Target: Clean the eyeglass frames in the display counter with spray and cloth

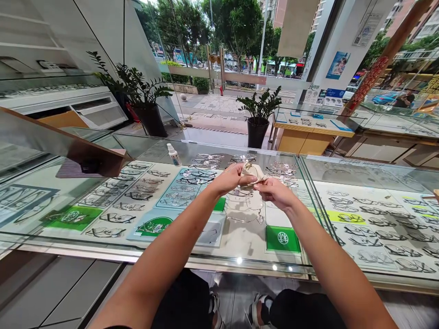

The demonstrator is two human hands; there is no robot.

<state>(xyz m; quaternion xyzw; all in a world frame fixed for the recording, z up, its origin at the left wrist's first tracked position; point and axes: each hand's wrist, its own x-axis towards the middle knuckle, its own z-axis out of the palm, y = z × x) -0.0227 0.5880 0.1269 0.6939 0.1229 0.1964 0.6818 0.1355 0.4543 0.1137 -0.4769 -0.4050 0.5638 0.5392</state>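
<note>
Both hands are raised over the glass display counter, close together, at a pale beige cloth (253,172). My left hand (233,177) is closed on the bunched cloth, its thumb lying across the front. The cloth's right end is pinched between the thumb and fingers of my right hand (273,192). Whether the folds wrap a lens or frame is hidden. Just below the hands shows a thin-rimmed pair of glasses (253,203) with a small white tag (260,220); I cannot tell if it hangs from the hands or lies under the glass.
A white spray bottle (173,155) stands on the counter's far left part. Under the glass top (240,261) lie rows of eyeglasses (118,218) and green cards (283,238). A tilted mirror-like panel (61,146) juts in from the left. Potted plants (258,130) stand beyond the counter.
</note>
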